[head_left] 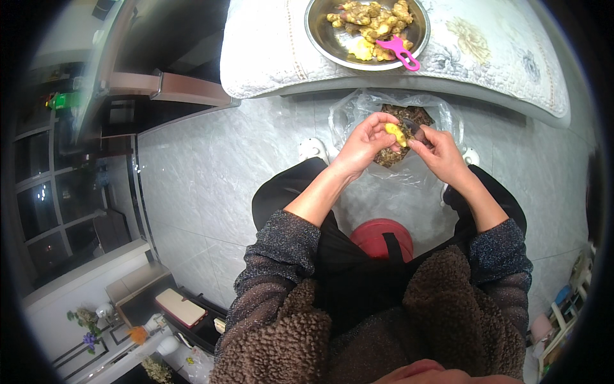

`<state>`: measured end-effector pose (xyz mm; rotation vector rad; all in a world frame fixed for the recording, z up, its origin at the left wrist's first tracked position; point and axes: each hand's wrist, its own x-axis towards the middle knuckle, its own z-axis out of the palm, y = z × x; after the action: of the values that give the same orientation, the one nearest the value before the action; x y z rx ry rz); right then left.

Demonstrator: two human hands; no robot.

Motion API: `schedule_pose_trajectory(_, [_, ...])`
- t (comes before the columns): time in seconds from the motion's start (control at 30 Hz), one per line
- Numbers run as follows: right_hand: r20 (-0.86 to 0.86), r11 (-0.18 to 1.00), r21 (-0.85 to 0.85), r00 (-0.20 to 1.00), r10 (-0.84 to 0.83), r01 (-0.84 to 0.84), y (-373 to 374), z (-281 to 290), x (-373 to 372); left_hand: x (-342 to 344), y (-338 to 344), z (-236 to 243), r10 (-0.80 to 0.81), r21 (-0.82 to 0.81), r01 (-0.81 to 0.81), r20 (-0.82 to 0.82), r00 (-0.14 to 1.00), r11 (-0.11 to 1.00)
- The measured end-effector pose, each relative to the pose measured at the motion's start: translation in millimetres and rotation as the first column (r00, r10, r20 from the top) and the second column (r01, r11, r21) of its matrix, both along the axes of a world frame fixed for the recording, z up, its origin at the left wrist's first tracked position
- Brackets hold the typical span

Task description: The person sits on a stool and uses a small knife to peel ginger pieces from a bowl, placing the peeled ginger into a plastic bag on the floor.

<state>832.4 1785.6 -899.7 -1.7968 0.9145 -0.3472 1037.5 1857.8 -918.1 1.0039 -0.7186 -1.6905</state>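
Observation:
Pinched in the fingers of my left hand (368,144) is a small piece of ginger (396,134), its skin gone and its yellow flesh bare. My right hand (441,153) is closed on a dark, flat object (414,130) held against the ginger; its exact kind is hard to make out. Both hands are over a clear plastic bag (416,171) on the floor, with brown scraps (387,157) inside. Farther off, a steel bowl (318,45) holds unpeeled ginger (377,22), some peeled yellow ginger (362,50) and a pink peeler (400,52).
The bowl stands on a padded surface with a white quilted cover (268,51). Between my legs is a red round seat or bucket (377,237). Grey tiles (192,173) form the floor. A dark cabinet (179,45) stands at the far left, a rack (569,307) at the near right.

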Motion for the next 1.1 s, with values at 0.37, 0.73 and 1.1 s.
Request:
schedule_pose_trajectory(0.37, [0.067, 0.990, -0.116, 0.995, -0.068, 0.076, 4.7, -11.0, 0.5, -4.9, 3.2, -2.4, 0.054, -0.049, -0.052, 0.053, 0.997, 0.997])
schedule_pose_trajectory(0.73, [0.037, 0.996, -0.084, 0.999, -0.017, 0.020, 8.9, -3.9, 5.1, -16.4, 6.3, -0.2, 0.200, -0.246, -0.130, 0.288, 0.936, 0.960])
schedule_pose_trajectory(1.1, [0.066, 0.991, -0.118, 0.996, -0.063, 0.070, 13.8, -11.1, 7.6, -21.1, 12.5, 4.3, 0.342, -0.464, -0.032, 0.602, 0.721, 0.885])
